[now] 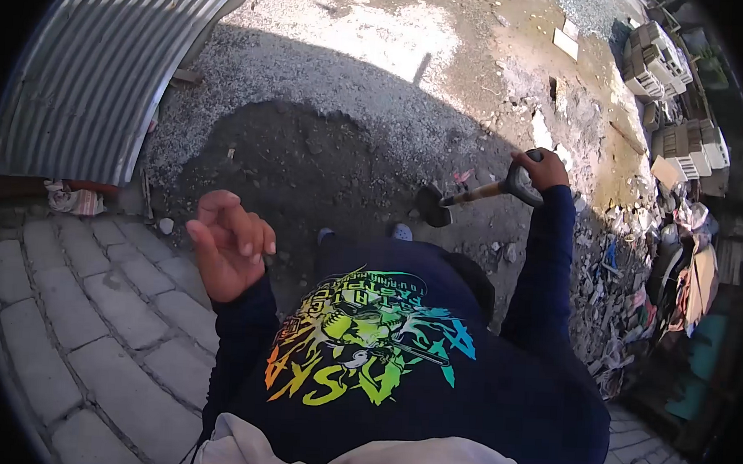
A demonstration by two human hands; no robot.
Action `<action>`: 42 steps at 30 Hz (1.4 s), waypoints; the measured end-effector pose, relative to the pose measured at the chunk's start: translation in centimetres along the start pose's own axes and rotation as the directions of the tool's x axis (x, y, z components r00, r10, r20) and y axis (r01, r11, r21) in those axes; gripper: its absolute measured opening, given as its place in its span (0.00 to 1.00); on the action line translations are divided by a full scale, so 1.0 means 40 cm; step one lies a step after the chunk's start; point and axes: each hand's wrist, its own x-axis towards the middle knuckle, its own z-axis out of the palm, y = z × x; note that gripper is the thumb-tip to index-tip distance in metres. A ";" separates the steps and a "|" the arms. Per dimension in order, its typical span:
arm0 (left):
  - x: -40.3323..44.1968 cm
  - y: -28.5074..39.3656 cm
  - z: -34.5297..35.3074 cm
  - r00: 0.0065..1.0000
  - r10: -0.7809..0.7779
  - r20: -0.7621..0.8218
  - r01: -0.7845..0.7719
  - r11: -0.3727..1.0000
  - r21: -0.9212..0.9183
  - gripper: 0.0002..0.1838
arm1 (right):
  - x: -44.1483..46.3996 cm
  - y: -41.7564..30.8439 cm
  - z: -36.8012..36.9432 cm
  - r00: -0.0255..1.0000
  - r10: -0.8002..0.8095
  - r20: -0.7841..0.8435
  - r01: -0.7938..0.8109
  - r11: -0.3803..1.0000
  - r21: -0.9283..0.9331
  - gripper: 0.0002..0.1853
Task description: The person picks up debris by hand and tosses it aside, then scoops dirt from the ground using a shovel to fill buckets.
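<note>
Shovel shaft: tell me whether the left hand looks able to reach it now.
Probably yes: the left hand looks empty, nothing visible blocks the shovel shaft, and the right hand holds only the end grip.

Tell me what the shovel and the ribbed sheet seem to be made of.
Shovel: the shaft is probably wood, given its tan colour; the blade is likely metal, dark and dull; the grip is dark, plastic or metal, I can't tell which.
Ribbed sheet: probably bare metal, judging by its silvery grey sheen and even corrugations.

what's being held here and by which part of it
The right grip holds the shovel by its D-shaped handle; the left grip holds nothing.
</note>
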 end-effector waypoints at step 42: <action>-1.062 -0.452 -0.664 -0.062 -0.526 -0.848 0.907 0.324 -0.268 0.16 | -0.079 -0.798 0.299 0.803 -0.492 0.336 0.361 0.851 0.382 0.21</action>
